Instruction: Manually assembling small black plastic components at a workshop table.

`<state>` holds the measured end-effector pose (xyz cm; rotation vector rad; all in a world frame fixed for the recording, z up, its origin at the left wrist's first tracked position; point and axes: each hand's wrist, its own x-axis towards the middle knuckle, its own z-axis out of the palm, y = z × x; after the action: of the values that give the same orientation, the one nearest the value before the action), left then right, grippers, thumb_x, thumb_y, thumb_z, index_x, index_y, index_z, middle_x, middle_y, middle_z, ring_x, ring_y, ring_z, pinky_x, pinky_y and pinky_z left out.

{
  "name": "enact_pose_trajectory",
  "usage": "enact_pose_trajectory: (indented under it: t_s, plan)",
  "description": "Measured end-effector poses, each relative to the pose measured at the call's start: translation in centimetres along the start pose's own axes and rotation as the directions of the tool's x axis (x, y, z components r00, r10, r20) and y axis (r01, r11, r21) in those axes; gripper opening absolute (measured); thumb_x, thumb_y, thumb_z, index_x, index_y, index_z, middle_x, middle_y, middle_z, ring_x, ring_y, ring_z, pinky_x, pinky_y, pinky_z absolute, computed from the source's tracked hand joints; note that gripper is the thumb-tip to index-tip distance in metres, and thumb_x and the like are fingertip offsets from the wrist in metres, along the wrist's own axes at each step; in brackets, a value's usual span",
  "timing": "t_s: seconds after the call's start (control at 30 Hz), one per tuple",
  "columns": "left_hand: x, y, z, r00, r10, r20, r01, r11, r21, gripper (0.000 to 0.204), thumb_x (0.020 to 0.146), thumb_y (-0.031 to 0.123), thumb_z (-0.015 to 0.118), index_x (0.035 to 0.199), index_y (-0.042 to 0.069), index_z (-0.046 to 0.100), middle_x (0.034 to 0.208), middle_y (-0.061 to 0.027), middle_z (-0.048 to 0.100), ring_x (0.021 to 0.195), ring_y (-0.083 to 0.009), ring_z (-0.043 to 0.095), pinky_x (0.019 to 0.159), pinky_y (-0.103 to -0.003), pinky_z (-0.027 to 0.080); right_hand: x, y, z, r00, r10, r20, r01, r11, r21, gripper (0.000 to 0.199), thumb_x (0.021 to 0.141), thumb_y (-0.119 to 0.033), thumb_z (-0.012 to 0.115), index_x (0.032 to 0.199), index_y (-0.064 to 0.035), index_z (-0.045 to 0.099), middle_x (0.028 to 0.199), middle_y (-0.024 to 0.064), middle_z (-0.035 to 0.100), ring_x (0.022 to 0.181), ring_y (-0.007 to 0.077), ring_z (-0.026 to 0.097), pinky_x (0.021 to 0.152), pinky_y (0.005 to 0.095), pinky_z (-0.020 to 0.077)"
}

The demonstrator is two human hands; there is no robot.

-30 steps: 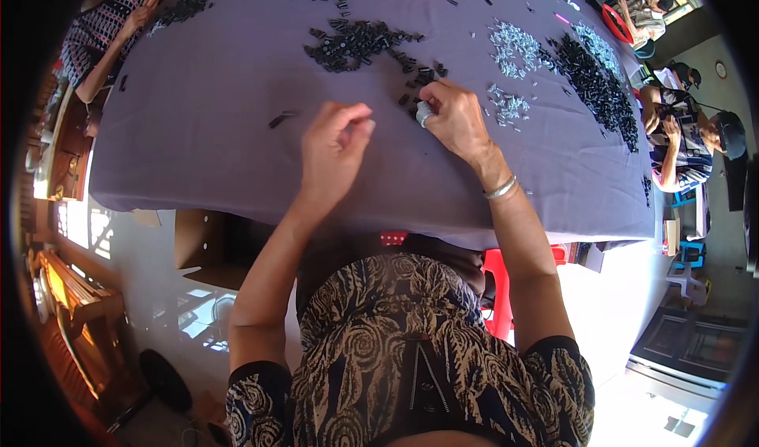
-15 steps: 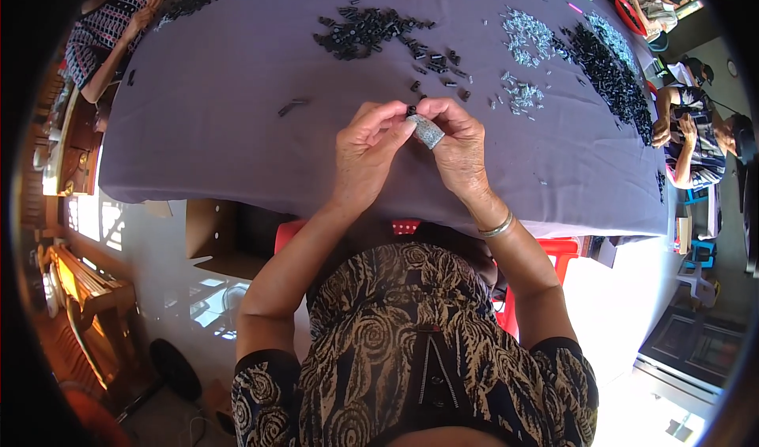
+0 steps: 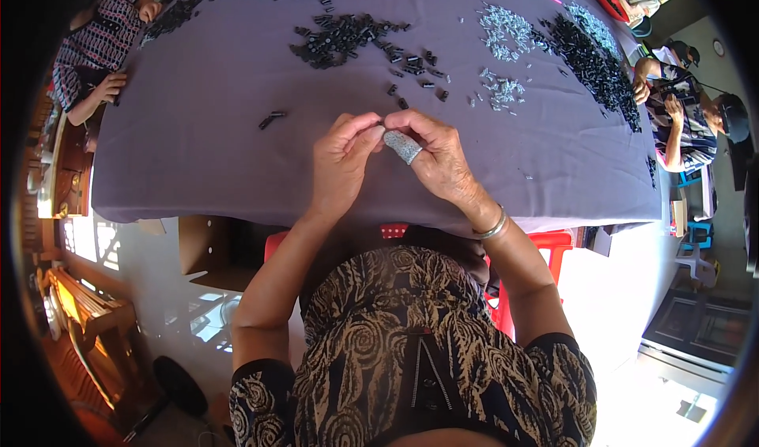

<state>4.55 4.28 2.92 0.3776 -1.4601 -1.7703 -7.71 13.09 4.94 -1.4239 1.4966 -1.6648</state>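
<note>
My left hand (image 3: 338,161) and my right hand (image 3: 444,156) meet over the near part of the table. Their fingertips pinch a small black cylindrical piece (image 3: 381,122), mostly hidden between the fingers. A grey speckled finger cover (image 3: 403,147) sits on my right thumb. Just beyond the fingertips lie a few loose black pieces (image 3: 392,90), and farther off is a heap of similar black pieces (image 3: 336,40). To the left of my hands, two dark pieces (image 3: 272,120) rest on the cloth.
A purple-grey cloth (image 3: 190,154) covers the table. Small clear or silvery parts (image 3: 506,32) lie in piles at right, beside a long black heap (image 3: 589,64). People sit at the left (image 3: 99,40) and right (image 3: 688,119) edges. A red stool (image 3: 553,245) stands below the table edge.
The whole view has shifted, so the table's things sit farther left. My hands stay pinched together, and the black piece is now more covered by fingers. The person at left has lowered one hand.
</note>
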Motion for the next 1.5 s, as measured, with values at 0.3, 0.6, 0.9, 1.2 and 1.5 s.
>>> enact_pose_trajectory:
  t_s: [0.3, 0.6, 0.9, 1.2, 1.5]
  plan:
    - [0.1, -0.2, -0.4, 0.989, -0.143, 0.047, 0.147, 0.985, -0.094, 0.018, 0.086, 0.007, 0.059, 0.102, -0.001, 0.058, 0.088, -0.0038, 0.059, 0.078, -0.0118, 0.060, 0.064, -0.022, 0.047, 5.1, 0.4, -9.2, 0.972, -0.013, -0.233, -0.141, 0.762, -0.631, 0.008, 0.078, -0.006, 0.063, 0.086, -0.0027, 0.063, 0.069, 0.0075, 0.063, 0.060, 0.0134, 0.060, 0.056, 0.0277, 0.0483]
    - [0.0, -0.5, -0.3, 0.971, -0.228, 0.078, 0.227, 0.974, 0.019, 0.016, 0.086, 0.008, 0.059, 0.100, -0.001, 0.059, 0.082, -0.0036, 0.059, 0.068, -0.0088, 0.056, 0.058, -0.021, 0.045, 8.0, 3.7, -11.2, 0.936, 0.341, -0.084, -0.296, 0.638, -0.711, 0.012, 0.074, -0.008, 0.064, 0.084, -0.0024, 0.063, 0.069, 0.0096, 0.062, 0.062, 0.0159, 0.058, 0.060, 0.0288, 0.0467]
    - [-0.2, -1.0, -0.3, 0.966, -0.254, 0.041, 0.256, 0.966, -0.037, 0.017, 0.086, 0.008, 0.059, 0.101, -0.001, 0.059, 0.083, -0.0044, 0.060, 0.068, -0.0092, 0.057, 0.061, -0.022, 0.047, 10.4, 3.3, -9.7, 0.911, 0.413, 0.007, -0.142, 0.328, -0.934, 0.015, 0.066, -0.008, 0.058, 0.079, 0.0001, 0.063, 0.077, 0.0179, 0.064, 0.080, 0.0349, 0.062, 0.073, 0.0374, 0.0504]
    - [0.0, -1.3, -0.3, 0.981, -0.189, 0.050, 0.191, 0.981, -0.032, 0.017, 0.086, 0.006, 0.059, 0.101, -0.001, 0.058, 0.084, -0.0048, 0.060, 0.070, -0.0104, 0.058, 0.060, -0.022, 0.048, 4.9, -0.7, -3.8, 0.921, 0.379, 0.087, -0.379, 0.925, -0.023, 0.004, 0.080, -0.004, 0.061, 0.082, -0.0062, 0.062, 0.070, -0.0040, 0.056, 0.060, 0.0031, 0.049, 0.050, 0.0181, 0.0427]
    - [0.0, -1.6, -0.5, 0.984, -0.175, 0.020, 0.176, 0.983, -0.057, 0.018, 0.085, 0.006, 0.060, 0.101, -0.001, 0.058, 0.087, -0.0058, 0.062, 0.072, -0.0112, 0.061, 0.059, -0.022, 0.048, 2.9, 0.5, -1.8, 0.971, 0.194, 0.140, -0.213, 0.968, 0.133, 0.003, 0.082, 0.000, 0.060, 0.084, -0.0018, 0.060, 0.075, -0.0022, 0.057, 0.068, 0.0043, 0.050, 0.062, 0.0206, 0.0432]
